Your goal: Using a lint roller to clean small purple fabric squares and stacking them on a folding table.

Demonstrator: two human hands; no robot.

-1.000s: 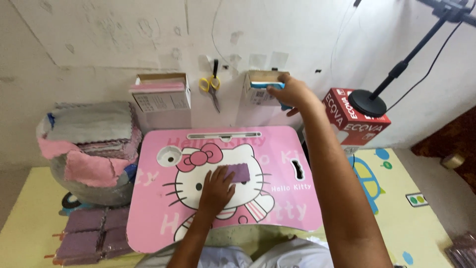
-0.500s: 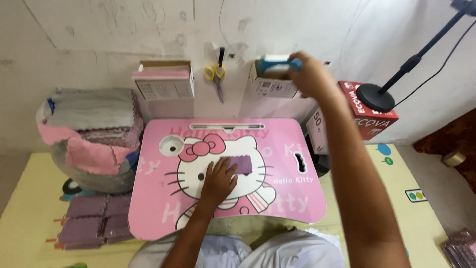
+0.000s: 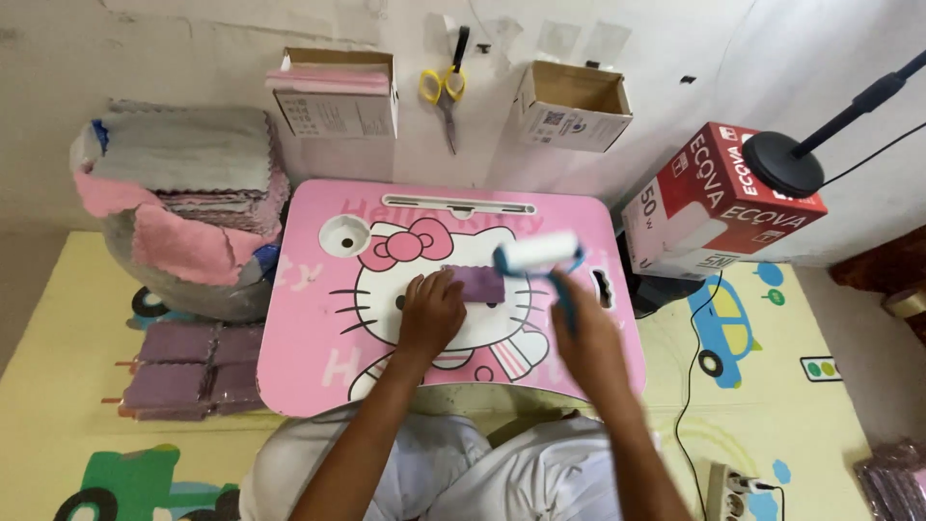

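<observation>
Left hand (image 3: 431,311) lies flat, holding down the purple cloth (image 3: 479,284) on the pink table (image 3: 318,376). Right hand (image 3: 588,340) grips the lint roller (image 3: 536,254), its long axis left-right, just right of the cloth.

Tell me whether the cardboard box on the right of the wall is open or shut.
Open: the cardboard box shows its top flaps apart and a dark inside.

Bare forearms, no sleeves showing; white trousers (image 3: 453,473) on the legs.
</observation>
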